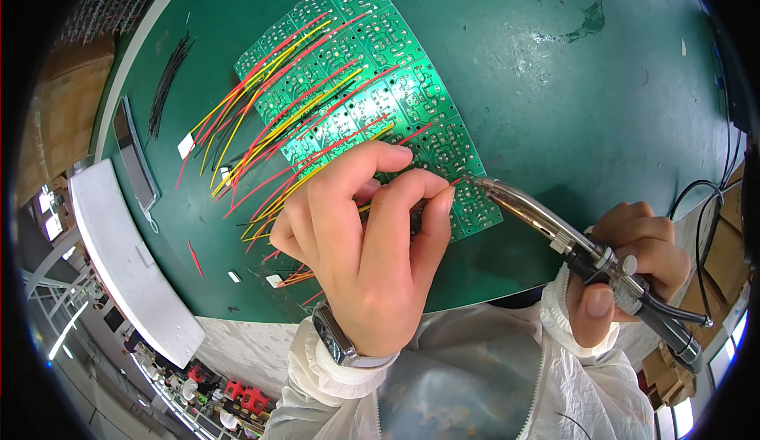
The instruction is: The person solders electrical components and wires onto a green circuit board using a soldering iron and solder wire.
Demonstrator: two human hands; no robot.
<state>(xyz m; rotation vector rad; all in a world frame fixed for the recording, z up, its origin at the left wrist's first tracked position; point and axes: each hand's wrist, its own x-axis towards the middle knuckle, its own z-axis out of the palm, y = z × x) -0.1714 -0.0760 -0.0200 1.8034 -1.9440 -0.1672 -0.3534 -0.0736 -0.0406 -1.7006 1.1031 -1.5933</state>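
A panel of joined green circuit boards (423, 95) lies at the middle of the table, its rows of solder joints facing up. Bent over its near part, my left hand (360, 258) pinches a red wire (457, 181) by its end between thumb and fingertip. In my right hand (649, 242) is a soldering iron (574, 238) with a metal barrel and black grip. Its tip meets the board at or right beside that wire's end; exact contact is too small to tell. Red, yellow and black wires (273, 127) run leftward across the boards, some ending in white connectors (186, 146).
The green table (546, 107) carries a bundle of black wires (168, 83) and a phone-like dark flat object (136, 155) on the left. A short red wire piece (195, 259) lies nearer. Black cables (708, 190) hang at the right edge. A white padded bar (131, 262) borders the left side.
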